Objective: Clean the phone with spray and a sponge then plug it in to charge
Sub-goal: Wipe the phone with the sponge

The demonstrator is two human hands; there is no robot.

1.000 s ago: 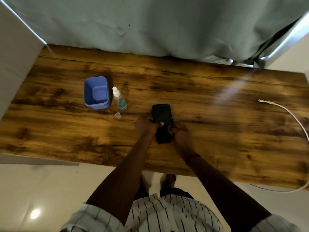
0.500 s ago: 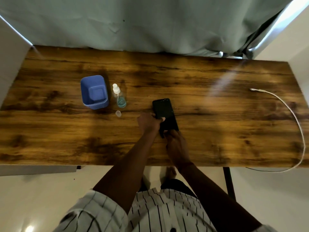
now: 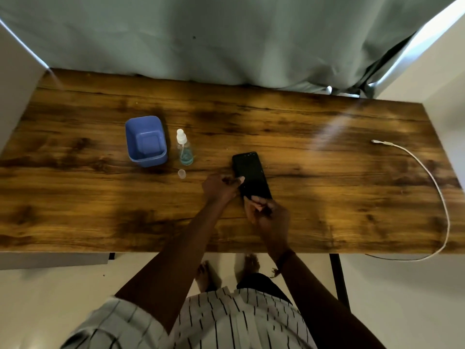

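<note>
We pinch the phone (image 3: 251,173) on the table (image 3: 327,197): left hand (image 3: 219,188) at its left edge, right hand (image 3: 268,217) at its near end.

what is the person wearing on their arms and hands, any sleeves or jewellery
Both forearms are bare. The short sleeves stop above the elbows: white cloth with thin dark stripes, part of a striped shirt. The left hand wears no glove, ring or band that shows. The right hand is also ungloved, with a thin dark band round its wrist.
</note>
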